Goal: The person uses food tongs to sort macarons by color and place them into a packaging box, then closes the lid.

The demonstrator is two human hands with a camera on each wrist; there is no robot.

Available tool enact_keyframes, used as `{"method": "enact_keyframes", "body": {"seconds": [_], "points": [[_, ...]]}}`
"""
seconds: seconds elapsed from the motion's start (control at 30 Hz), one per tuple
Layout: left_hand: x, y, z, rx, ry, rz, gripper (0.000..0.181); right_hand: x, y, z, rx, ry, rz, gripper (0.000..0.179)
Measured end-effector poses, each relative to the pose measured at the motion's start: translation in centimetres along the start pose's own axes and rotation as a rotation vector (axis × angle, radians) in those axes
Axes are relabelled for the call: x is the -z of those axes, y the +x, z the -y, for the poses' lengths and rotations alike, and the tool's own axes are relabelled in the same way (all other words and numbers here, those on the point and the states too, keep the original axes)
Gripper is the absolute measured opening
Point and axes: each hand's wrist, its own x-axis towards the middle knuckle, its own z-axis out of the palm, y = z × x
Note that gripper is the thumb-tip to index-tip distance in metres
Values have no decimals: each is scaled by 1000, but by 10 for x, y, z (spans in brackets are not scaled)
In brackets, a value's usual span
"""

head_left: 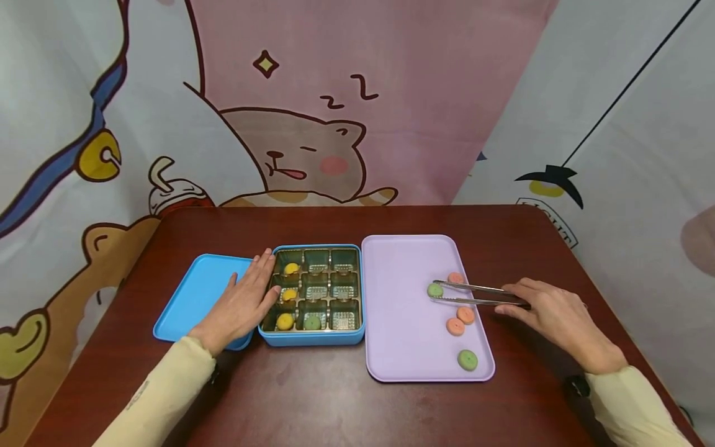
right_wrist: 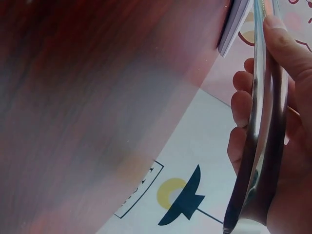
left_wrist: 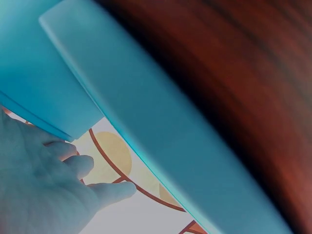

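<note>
My right hand [head_left: 558, 320] grips metal tongs [head_left: 475, 302], whose tips lie on either side of a green round piece [head_left: 435, 290] over the lilac tray [head_left: 402, 347]. In the right wrist view, fingers and thumb wrap the tongs [right_wrist: 261, 117]. My left hand [head_left: 240, 307], fingers straight, rests against the left side of a blue box [head_left: 313, 339] with a gold divided insert. Yellow pieces [head_left: 285, 321] sit in its left column, and a green piece [head_left: 312, 323] lies in the front middle compartment. The left wrist view shows the left hand [left_wrist: 44, 180] beside blue plastic.
Several orange pieces [head_left: 455, 326] and another green piece [head_left: 467, 360] lie on the tray's right half. A blue lid [head_left: 195, 295] lies left of the box, partly under my left forearm. The brown table [head_left: 313, 397] ends at a printed cloth [head_left: 424, 124].
</note>
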Motion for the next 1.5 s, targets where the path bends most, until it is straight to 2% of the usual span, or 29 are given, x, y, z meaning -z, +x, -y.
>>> {"method": "enact_keyframes", "body": {"seconds": [0.2,0.53,0.93,1.17,1.5], "points": [[2,-2,1,-3,-4,-8,73,-3,2,0,28,-2,-26,40],[3,-4,2,6,-3,-14,72,-6,3,3,19,2,-15,40],[2,-5,5,9,11,-13,73,-1,9,7,67,2,-84,40],[1,-2,1,2,17,-22,73,5,13,17,95,11,-129,42],[-1,-1,2,-15,43,-61,74,13,25,44,170,57,-202,39]]}}
